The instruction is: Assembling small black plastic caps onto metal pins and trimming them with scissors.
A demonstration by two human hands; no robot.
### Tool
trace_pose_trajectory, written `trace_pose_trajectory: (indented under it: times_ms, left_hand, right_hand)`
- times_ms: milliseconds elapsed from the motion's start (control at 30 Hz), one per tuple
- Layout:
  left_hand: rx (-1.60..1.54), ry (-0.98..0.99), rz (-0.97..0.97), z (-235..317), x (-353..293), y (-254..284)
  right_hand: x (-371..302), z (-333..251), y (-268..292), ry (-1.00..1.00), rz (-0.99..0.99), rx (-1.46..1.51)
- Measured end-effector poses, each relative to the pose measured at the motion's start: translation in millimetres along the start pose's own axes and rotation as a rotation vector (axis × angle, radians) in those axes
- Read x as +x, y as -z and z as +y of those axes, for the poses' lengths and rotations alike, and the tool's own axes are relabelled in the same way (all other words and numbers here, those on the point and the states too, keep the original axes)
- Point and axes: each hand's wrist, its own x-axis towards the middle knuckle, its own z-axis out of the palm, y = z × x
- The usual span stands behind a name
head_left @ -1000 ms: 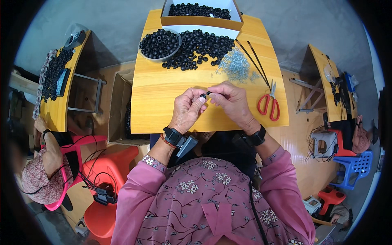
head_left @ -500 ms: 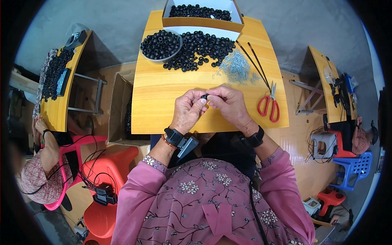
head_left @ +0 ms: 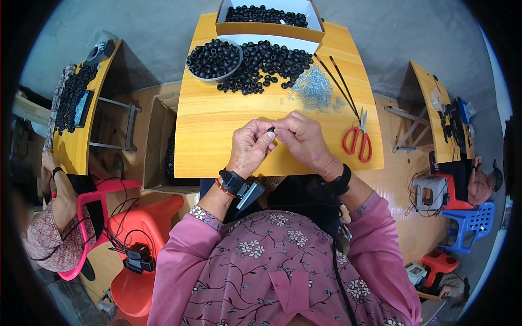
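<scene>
Over the near part of the wooden table [head_left: 217, 136], my two hands meet at the fingertips. My left hand [head_left: 250, 145] is closed, pinching a small round black bead-like piece [head_left: 271, 130] between thumb and forefinger. Against that piece, the thumb and fingers of my right hand [head_left: 303, 140] are pressed together; what they grip is hidden. Beyond my hands lies a heap of the same black pieces [head_left: 277, 62], with holes showing in many. Beside it is a pile of tiny pale-blue, translucent bits [head_left: 314, 89].
A round tub [head_left: 239, 69] of black pieces stands at the far left, below a box [head_left: 266, 31] holding more. Red-handled scissors [head_left: 357, 142] and two dark thin sticks [head_left: 343, 84] lie at right. A person's arm [head_left: 65, 195] rests at a left table; a red stool [head_left: 144, 228] stands nearby.
My right hand has shifted slightly, its thumb now tucked in more and its fingers closer over the black piece. My left hand stays in place.
</scene>
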Motion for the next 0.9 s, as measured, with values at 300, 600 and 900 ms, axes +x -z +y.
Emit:
trace_pose_trajectory:
  times_ms: [300,600,900]
  left_hand:
    - [-0.090,0.009,0.005,4,2,-2]
    - [-0.071,-0.014,-0.011,1,2,3]
    - [-0.204,-0.027,0.059,3,2,1]
  right_hand:
    - [4,3,4,0.054,-0.062,-0.053]
    - [1,-12,6,-0.097,-0.098,0.074]
    - [1,-21,-1,-0.084,-0.093,-0.030]
